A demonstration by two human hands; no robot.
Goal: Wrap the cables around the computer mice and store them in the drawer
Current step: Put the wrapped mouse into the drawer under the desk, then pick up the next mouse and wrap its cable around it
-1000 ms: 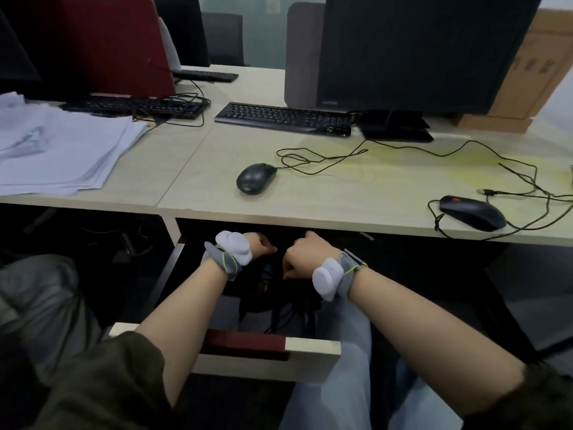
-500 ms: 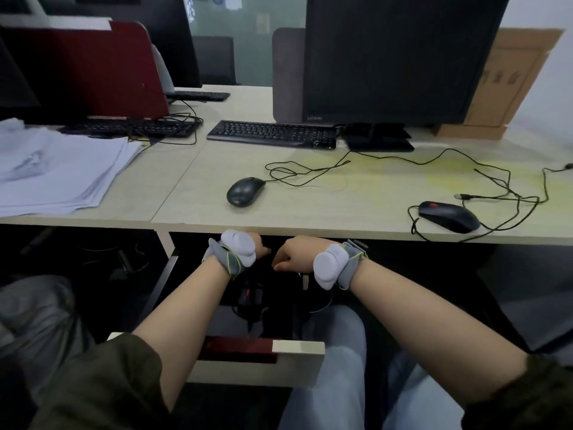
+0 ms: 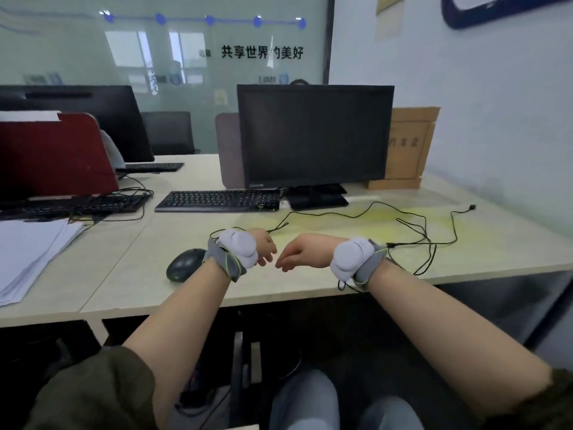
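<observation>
A dark grey mouse (image 3: 184,263) lies on the pale desk (image 3: 136,274), just left of my left wrist, which covers its right edge. Its thin black cable (image 3: 356,216) loops across the desk toward the right. More cable (image 3: 429,243) lies tangled right of my right wrist, and a loose plug (image 3: 472,207) rests further back. The second mouse is hidden behind my right wrist. My left hand (image 3: 263,245) and my right hand (image 3: 300,251) hover side by side over the desk, fingers loosely curled and nearly touching, holding nothing. No drawer is clearly in view.
A black monitor (image 3: 314,135) and keyboard (image 3: 217,200) stand behind my hands. A paper stack (image 3: 28,252) lies at the left, with a red divider (image 3: 52,153) and second keyboard (image 3: 77,204) behind it. A cardboard box (image 3: 406,147) leans on the right wall.
Both hands rose from below the desk's front edge to above its top, and the fists loosened. The view tilted upward, so the drawer front dropped out of sight.
</observation>
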